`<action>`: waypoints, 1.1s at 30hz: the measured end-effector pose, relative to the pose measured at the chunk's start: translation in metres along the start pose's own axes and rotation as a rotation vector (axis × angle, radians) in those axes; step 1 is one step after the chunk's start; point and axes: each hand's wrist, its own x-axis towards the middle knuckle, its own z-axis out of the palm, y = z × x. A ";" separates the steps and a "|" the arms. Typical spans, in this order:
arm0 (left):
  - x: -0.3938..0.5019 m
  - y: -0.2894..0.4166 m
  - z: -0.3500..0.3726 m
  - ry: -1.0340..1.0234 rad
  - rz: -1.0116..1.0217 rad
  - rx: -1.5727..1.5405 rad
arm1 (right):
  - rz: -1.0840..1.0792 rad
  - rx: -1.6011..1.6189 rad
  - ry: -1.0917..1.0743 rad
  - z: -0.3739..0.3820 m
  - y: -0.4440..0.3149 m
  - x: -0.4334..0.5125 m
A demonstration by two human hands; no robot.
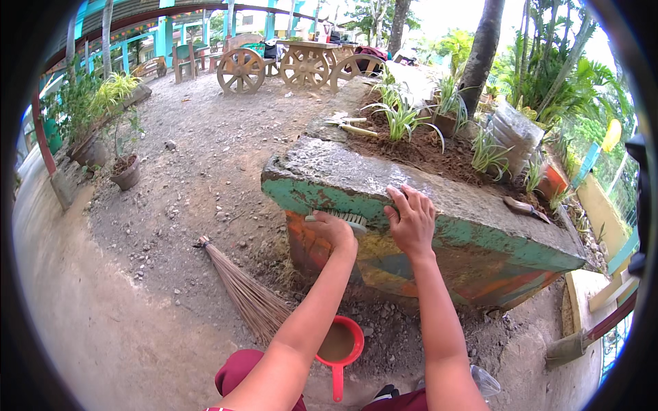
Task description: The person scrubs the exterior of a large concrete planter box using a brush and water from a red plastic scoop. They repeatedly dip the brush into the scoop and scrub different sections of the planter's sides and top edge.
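Observation:
My left hand grips a scrub brush, its bristles against the green-painted edge of a concrete planter. To its right, my right hand rests on the planter's wet top rim with its fingers spread and holds nothing. Below my forearms, a red plastic dipper with murky brown water stands on the ground. A stick broom lies to the left of it, partly behind my left forearm. The planter's side below the edge bears worn orange, yellow and blue paint.
Spider plants grow in the planter's soil. Hand tools with pale handles lie on the rim's far left, and a wooden-handled tool lies at the right. A potted plant stands at the left, and concrete wheel-shaped seats stand behind.

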 end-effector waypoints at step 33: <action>0.074 0.033 -0.030 0.033 0.305 -0.375 | -0.027 -0.056 0.016 0.003 0.005 -0.003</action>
